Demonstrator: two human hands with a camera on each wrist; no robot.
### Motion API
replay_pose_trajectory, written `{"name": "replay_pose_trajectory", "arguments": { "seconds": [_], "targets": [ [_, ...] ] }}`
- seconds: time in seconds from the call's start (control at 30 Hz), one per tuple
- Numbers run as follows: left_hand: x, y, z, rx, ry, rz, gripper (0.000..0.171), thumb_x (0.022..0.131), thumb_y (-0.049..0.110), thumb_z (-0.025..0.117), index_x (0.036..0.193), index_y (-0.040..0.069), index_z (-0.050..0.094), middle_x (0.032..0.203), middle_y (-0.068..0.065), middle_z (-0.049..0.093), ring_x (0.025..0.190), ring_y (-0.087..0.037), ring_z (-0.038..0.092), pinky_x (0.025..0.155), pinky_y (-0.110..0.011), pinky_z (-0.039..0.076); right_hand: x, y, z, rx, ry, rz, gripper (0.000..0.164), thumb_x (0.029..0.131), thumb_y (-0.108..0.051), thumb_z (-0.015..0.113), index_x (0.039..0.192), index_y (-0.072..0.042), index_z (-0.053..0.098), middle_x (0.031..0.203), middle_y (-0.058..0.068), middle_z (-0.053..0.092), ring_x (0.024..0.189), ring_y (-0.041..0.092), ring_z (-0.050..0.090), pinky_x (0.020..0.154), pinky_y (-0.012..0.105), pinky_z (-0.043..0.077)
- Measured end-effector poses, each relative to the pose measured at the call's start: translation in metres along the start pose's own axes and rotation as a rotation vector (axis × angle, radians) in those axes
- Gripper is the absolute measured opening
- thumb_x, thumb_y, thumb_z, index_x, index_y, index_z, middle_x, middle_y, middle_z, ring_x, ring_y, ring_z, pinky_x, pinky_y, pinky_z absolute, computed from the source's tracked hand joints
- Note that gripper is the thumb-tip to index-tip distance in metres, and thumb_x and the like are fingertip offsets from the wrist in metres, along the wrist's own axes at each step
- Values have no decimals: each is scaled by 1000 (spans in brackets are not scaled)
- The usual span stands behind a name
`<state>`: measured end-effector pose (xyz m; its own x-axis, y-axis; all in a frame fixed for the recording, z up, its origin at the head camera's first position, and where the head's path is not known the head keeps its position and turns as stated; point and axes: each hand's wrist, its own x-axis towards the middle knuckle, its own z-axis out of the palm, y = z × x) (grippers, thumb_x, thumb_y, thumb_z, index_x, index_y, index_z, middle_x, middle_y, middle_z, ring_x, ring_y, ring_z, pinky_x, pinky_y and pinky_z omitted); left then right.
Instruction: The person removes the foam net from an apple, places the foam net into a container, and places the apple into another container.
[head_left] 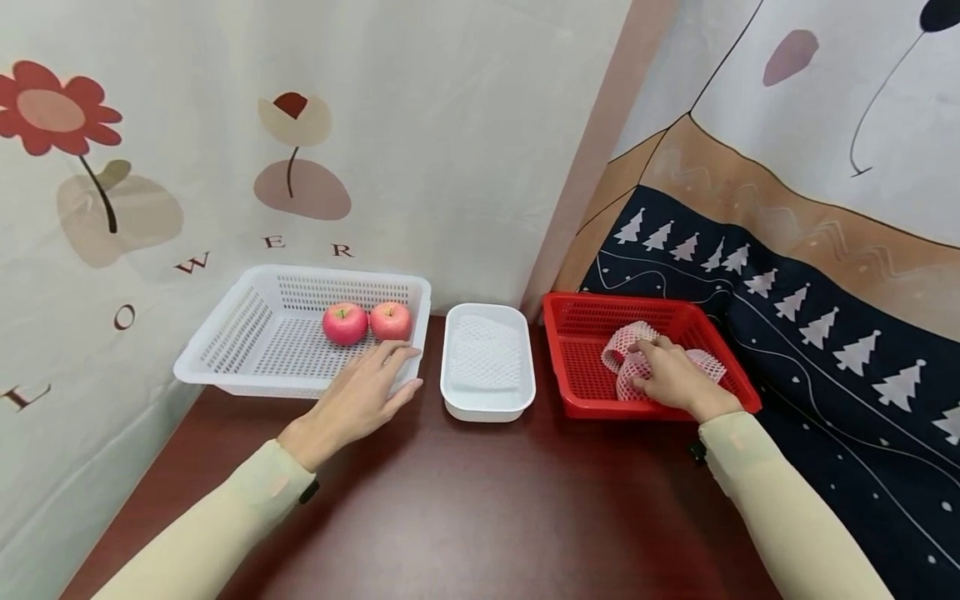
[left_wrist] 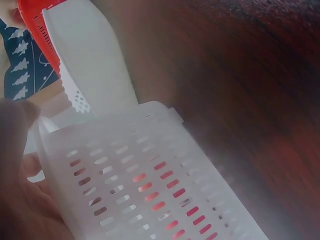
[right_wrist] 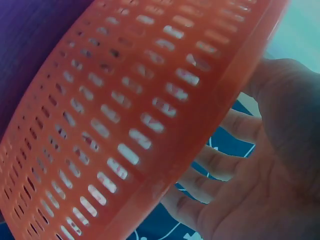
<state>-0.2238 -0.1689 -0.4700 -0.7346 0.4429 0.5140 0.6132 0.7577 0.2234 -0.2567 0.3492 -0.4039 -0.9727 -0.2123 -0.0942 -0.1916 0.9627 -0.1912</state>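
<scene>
Two red apples (head_left: 345, 323) sit side by side in the right part of a white perforated basket (head_left: 225, 350). My left hand (head_left: 360, 402) is over that basket's front right corner, its fingers spread near the apples and holding nothing. In the left wrist view the basket wall (left_wrist: 125, 165) covers much of this hand. My right hand (head_left: 670, 375) reaches into a red perforated basket (head_left: 585, 408), fingers loosely bent over pinkish-white foam fruit nets (head_left: 628, 340). Whether its fingertips touch the nets is hidden; the red basket's wall (right_wrist: 110, 115) blocks the right wrist view.
Between the two baskets stands a small white tub (head_left: 487, 404) with a perforated, net-patterned inside. All three containers stand along the back of a dark reddish-brown table (head_left: 480, 500). Printed cloth (head_left: 465, 150) hangs close behind them and along the right side.
</scene>
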Motion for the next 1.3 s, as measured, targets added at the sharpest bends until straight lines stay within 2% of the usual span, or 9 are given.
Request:
{"name": "replay_pose_trajectory", "arguments": {
  "seconds": [0.27, 0.33, 0.5, 0.7, 0.8, 1.0, 1.17, 1.3],
  "targets": [
    [0, 0, 0, 15, -41, -24, 48, 109, 30, 79, 149, 5, 68, 135, -15, 75, 120, -40, 77, 98, -62, 65, 4, 2, -5, -13, -107, 53, 76, 102, -28, 88, 166, -2, 57, 168, 45, 46, 143, 60, 60, 123, 84, 47],
    [0, 0, 0, 12, -65, -42, 49, 111, 31, 77, 151, 6, 67, 136, -15, 75, 123, -40, 76, 100, -63, 64, 5, 1, -6, -27, -123, 57, 76, 100, -29, 90, 165, -4, 59, 164, 45, 47, 140, 61, 59, 120, 84, 50],
    [-1, 0, 1, 24, -100, -74, 51, 113, 36, 74, 155, 8, 65, 139, -16, 75, 128, -41, 76, 104, -65, 62, 8, -2, -8, -63, -146, 43, 70, 94, -29, 94, 155, -8, 68, 144, 39, 52, 125, 53, 57, 109, 76, 59],
    [-1, 0, 2, 36, -104, -80, 50, 114, 37, 72, 155, 9, 64, 140, -18, 76, 130, -41, 76, 102, -65, 63, 10, -4, -11, -63, -241, 73, 69, 95, -26, 93, 156, -8, 68, 157, 43, 52, 135, 59, 56, 119, 86, 49],
    [-1, 0, 2, 41, -114, -85, 50, 114, 37, 72, 156, 10, 64, 140, -18, 76, 131, -40, 76, 103, -64, 64, 14, -4, -12, -80, -278, 68, 72, 95, -26, 93, 158, -7, 66, 157, 41, 56, 137, 57, 60, 122, 84, 48],
    [-1, 0, 3, 48, -95, -60, 50, 114, 36, 73, 155, 9, 64, 137, -18, 77, 127, -40, 76, 101, -62, 65, 19, -3, -9, -108, -308, 56, 72, 94, -24, 94, 158, -7, 65, 151, 38, 60, 124, 49, 65, 116, 78, 56],
    [-1, -2, 4, 54, -79, -46, 51, 113, 36, 74, 154, 8, 65, 133, -18, 77, 122, -40, 77, 98, -61, 66, 22, -3, -5, -89, -304, 75, 72, 95, -25, 94, 158, -7, 65, 151, 40, 58, 126, 52, 62, 115, 81, 54],
    [-1, -3, 4, 60, -84, -52, 51, 113, 38, 73, 155, 9, 65, 132, -18, 77, 122, -40, 78, 97, -60, 67, 24, -3, -2, -77, -296, 85, 70, 94, -23, 95, 156, -8, 66, 147, 40, 56, 122, 53, 61, 105, 76, 61]
  ]
}}
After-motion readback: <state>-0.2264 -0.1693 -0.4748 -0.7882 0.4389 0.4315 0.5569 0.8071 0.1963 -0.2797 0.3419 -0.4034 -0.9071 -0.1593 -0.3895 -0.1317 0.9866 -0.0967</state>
